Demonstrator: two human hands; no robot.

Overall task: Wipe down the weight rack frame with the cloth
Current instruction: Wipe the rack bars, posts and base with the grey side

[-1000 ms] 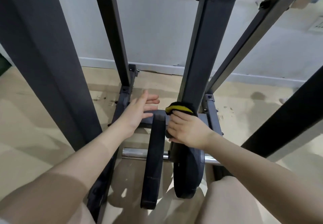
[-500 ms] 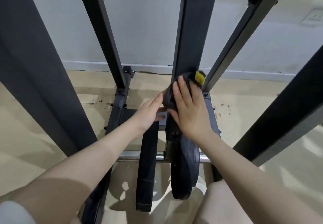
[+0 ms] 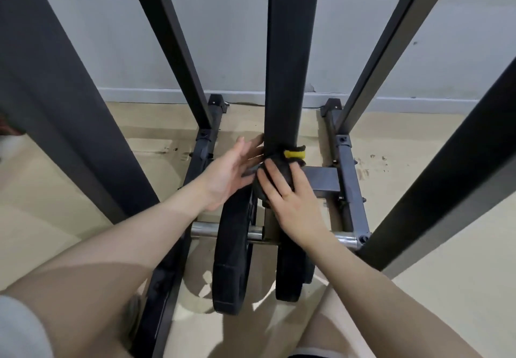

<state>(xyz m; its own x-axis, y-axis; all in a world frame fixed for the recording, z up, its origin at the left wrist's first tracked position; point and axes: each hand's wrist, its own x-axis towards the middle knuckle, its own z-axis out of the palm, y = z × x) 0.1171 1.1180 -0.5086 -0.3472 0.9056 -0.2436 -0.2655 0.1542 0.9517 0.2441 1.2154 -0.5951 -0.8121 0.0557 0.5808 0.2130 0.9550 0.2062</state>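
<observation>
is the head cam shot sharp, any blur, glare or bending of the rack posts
Head view: mostly sharp on the right hand pressing the black and yellow cloth; the left hand is slightly soft; wide-angle lens splays the rack uprights outward; bright glare on the chrome bar; patchy light and shadow on the floor under the weight plates.

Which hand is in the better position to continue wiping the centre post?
The right hand, probably. Its straight fingers already press the cloth against the base of the centre post. The left hand is open beside the post and holds nothing.
</observation>
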